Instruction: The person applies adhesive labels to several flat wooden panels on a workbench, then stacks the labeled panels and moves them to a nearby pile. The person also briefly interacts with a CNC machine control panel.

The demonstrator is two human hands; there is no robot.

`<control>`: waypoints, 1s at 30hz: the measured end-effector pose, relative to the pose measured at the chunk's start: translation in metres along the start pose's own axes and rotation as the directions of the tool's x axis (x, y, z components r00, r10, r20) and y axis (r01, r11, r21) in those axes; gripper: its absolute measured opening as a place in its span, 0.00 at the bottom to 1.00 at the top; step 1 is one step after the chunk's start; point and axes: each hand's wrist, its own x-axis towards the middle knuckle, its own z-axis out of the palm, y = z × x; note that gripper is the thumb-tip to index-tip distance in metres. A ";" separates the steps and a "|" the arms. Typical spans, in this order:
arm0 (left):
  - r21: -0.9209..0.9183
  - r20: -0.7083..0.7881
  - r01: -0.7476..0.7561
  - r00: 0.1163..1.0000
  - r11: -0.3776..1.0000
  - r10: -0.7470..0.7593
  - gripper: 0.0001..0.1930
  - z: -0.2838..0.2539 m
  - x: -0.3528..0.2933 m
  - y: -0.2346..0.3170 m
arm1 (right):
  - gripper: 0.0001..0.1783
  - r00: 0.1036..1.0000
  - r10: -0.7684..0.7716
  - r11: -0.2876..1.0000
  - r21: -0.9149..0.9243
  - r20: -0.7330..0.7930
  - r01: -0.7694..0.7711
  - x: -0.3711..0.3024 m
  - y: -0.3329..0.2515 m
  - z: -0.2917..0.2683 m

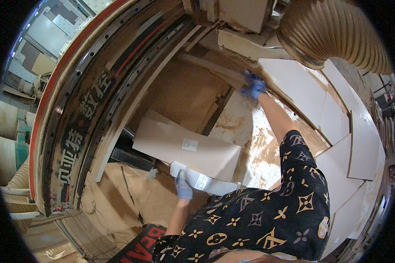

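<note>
My left hand [183, 187], in a blue glove, grips the near edge of a narrow white panel [210, 183] with a paper label, close to my body. Just beyond it lies a wider pale panel [162, 139], also labelled. Stretched far out, my right hand [253, 85], in a blue glove with darker fingertips, is closed at the end of a long narrow brownish board strip [213, 68]. The fingers' exact hold on the strip is partly hidden. Under my right forearm is a worn, dusty white surface [237, 118].
A long dark machine beam [85, 105] with rails curves along the left. A thick ribbed hose [333, 33] hangs at the upper right. Several white panels [303, 87] lie on the right. Brown dusty sheets [175, 94] cover the middle; cardboard [158, 193] lies lower left.
</note>
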 end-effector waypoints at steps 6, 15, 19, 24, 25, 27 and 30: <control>0.297 0.029 -0.171 0.985 0.939 0.171 0.21 0.000 0.005 0.003 | 0.56 0.995 -0.014 0.927 0.375 0.096 -0.023 0.063 -0.006 0.022; 0.375 0.013 -0.196 0.978 0.906 0.206 0.21 0.011 -0.010 0.021 | 0.39 0.912 0.029 0.749 0.596 0.409 -0.291 0.042 0.000 0.030; 0.001 -0.086 -0.066 0.994 0.998 0.066 0.20 0.013 -0.002 0.013 | 0.30 0.893 0.033 0.258 0.859 0.449 -0.442 -0.022 0.023 0.037; -0.243 -0.120 0.013 0.992 0.970 -0.043 0.19 0.010 0.006 0.000 | 0.30 0.850 -0.114 0.150 0.855 0.514 -0.497 -0.032 0.037 0.039; -0.250 -0.102 0.015 0.994 0.968 -0.042 0.19 0.011 0.008 -0.001 | 0.28 0.848 -0.072 0.178 0.843 0.525 -0.507 -0.020 0.031 0.043; -0.275 -0.108 0.006 0.993 0.961 -0.037 0.19 0.009 0.008 -0.003 | 0.24 0.924 0.054 0.289 0.880 0.379 -0.377 0.009 0.013 0.055; -0.173 -0.165 0.033 0.984 0.984 -0.062 0.21 0.007 0.007 -0.004 | 0.23 0.952 0.179 0.686 0.663 0.247 -0.300 0.063 -0.011 0.067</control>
